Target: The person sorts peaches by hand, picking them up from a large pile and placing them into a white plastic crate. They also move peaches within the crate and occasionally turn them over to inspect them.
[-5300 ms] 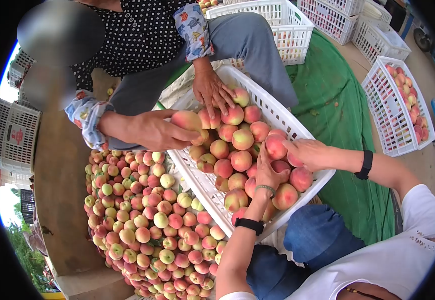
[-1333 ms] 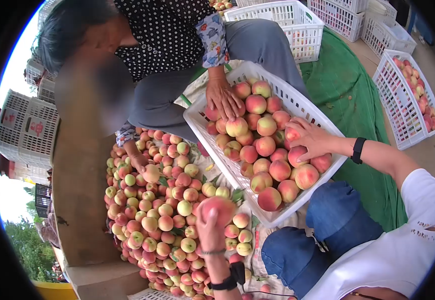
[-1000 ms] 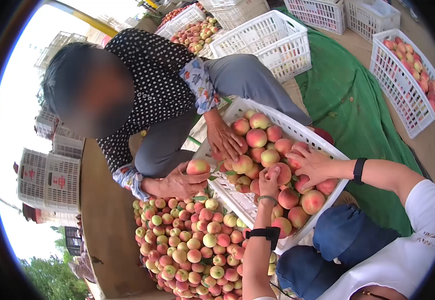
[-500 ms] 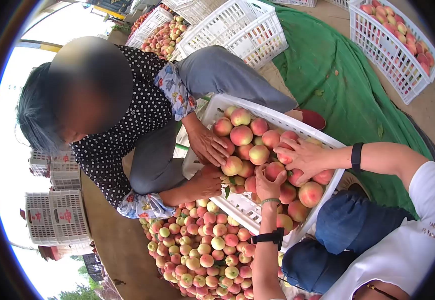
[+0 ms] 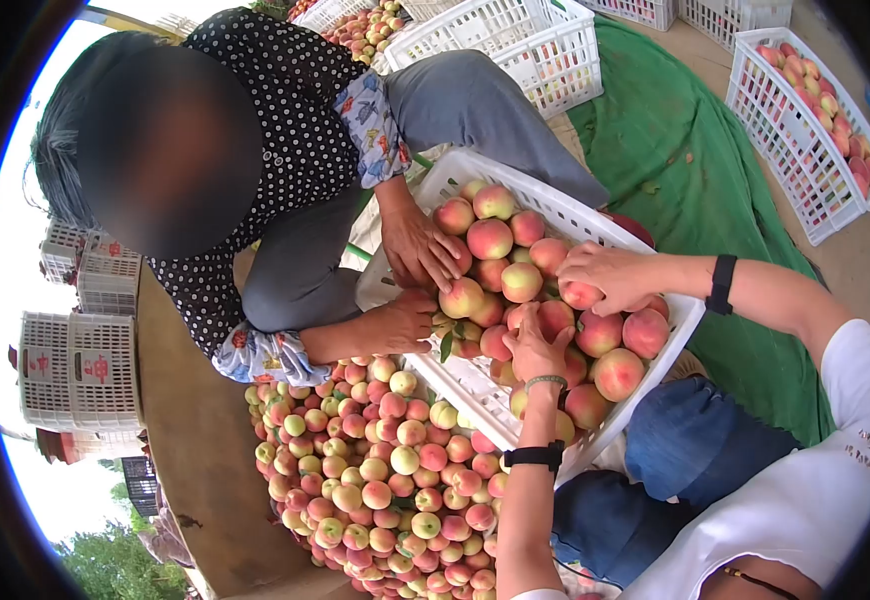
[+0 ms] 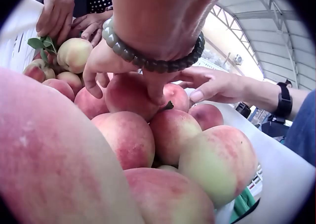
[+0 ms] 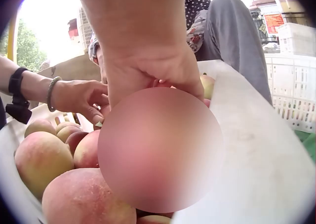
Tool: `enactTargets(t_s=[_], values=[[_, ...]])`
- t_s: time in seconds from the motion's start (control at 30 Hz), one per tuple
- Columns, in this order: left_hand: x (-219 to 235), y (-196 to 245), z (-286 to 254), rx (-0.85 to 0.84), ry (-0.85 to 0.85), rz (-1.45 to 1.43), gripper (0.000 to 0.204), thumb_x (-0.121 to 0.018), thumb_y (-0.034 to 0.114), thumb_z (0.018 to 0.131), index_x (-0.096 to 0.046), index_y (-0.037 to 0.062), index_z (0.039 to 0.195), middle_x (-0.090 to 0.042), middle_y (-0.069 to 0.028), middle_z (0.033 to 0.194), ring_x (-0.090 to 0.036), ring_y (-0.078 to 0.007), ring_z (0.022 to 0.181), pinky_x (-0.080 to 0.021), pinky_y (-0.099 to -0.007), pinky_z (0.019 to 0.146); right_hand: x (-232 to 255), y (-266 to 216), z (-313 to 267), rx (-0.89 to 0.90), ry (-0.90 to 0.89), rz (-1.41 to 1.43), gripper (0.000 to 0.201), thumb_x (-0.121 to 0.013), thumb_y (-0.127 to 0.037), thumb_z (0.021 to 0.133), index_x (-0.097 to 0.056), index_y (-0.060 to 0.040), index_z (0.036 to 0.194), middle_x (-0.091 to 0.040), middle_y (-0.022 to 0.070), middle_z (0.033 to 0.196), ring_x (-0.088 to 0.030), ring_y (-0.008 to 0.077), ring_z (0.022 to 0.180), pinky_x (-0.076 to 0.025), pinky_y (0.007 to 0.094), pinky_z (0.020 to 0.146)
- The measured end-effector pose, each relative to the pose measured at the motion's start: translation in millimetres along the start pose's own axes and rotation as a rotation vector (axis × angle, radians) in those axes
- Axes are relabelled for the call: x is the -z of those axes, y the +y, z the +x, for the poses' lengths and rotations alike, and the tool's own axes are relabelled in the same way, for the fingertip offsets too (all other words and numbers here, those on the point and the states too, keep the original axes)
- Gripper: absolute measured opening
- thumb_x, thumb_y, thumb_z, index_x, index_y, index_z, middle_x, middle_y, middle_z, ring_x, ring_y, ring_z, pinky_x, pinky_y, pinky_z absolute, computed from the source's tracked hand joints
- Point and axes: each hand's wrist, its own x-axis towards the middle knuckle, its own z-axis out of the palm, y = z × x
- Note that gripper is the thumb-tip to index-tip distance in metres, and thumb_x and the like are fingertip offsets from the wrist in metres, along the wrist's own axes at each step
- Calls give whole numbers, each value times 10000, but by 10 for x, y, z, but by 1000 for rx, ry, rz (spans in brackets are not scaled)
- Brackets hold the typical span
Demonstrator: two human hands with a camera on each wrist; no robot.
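A white plastic crate [image 5: 475,392] full of red-and-yellow peaches [image 5: 490,238] stands tilted in the head view. My left hand [image 5: 540,350] reaches into its middle. In the left wrist view, that hand's fingers and thumb curl round a red peach [image 6: 129,96] lying among the others. Toward the far long side, my right hand [image 5: 610,278] bends its fingers over another peach [image 5: 582,294]. The right wrist view shows this hand [image 7: 153,78] from behind, its fingertips mostly hidden. Across the crate, another person's hands touch peaches, one near a leafy peach [image 6: 75,55].
A big heap of loose peaches [image 5: 375,495] lies beside the crate, against a brown board [image 5: 195,470]. Behind the other person stands a white crate [image 5: 555,75]. A peach-filled crate [image 5: 805,150] stands at right, past green cloth [image 5: 685,180].
My left hand took a peach from the heap and brought it into the crate. My right hand stays among the crate's peaches. The other person also carried a leafy peach into the crate.
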Motion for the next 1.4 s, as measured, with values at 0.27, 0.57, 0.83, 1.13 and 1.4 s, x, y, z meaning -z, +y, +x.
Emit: enactTargets(t_s=[0.27,0.57,0.83,1.13,1.4], values=[[-12,-57,7,-49,-9,99,738,-819,300,680,-515,69,1311,-630,-117,1220,-568,-302,1069,-340,-370,993,3,224,158,124,-163,-102,599,-749,-194,666,-558,-150,1232,-498,127,1243,-474,310,1071,-366,426,960],[14,-34,-15,-63,18,125,744,-830,301,665,-522,82,1306,-646,-123,1187,-569,-328,1046,-350,-376,986,-74,119,229,2,-102,-176,627,-773,-153,607,-587,-124,1205,-560,183,1106,-524,356,1058,-393,466,962],[29,-90,-49,-38,24,29,691,-826,267,672,-524,89,1268,-641,-141,1175,-613,-317,1014,-350,-394,986,-76,-54,179,-6,3,-365,690,-796,-147,541,-610,-127,1205,-553,209,1102,-516,396,1025,-447,460,901],[-7,29,-70,-67,5,150,715,-789,279,719,-472,92,1331,-595,-117,1257,-542,-367,1080,-388,-432,980,-65,88,218,26,-88,-291,711,-749,-237,592,-564,-155,1273,-538,217,1137,-456,396,1106,-417,481,929],[-60,-56,-25,36,-57,87,941,-814,185,694,-267,52,1448,-510,-159,1329,-501,-394,1166,-473,-448,951,-269,-125,197,116,-89,-410,792,-630,-580,783,-404,-197,1438,-490,123,1333,-354,371,1300,-230,528,1090]])
